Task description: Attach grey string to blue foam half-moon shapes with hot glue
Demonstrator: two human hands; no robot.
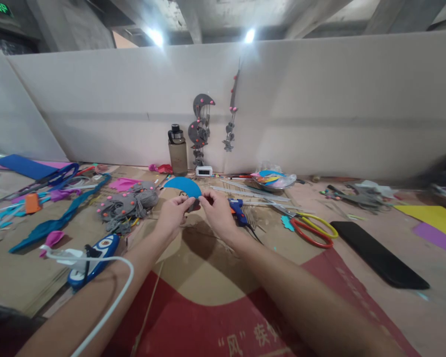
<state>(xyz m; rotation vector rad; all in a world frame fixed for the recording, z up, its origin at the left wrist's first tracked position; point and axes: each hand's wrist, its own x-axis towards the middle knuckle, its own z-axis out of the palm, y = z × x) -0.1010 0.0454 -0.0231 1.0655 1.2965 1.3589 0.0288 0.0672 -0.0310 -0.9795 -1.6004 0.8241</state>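
Note:
Both my hands are raised over the middle of the cardboard-covered table and pinch one blue half-round foam piece. My left hand grips its lower left edge with closed fingers. My right hand grips its lower right edge, thumb and fingers pressed together. The piece stands upright, curved side up. A blue glue gun lies just right of my right hand. A heap of grey felt shapes with pink dots lies just left of my left hand.
Scissors with red and yellow handles, a black phone, metal rulers, a bowl of scraps, a bottle, a small white clock. Blue foam strips and a white cable lie left. A white board wall stands behind with grey hanging ornaments.

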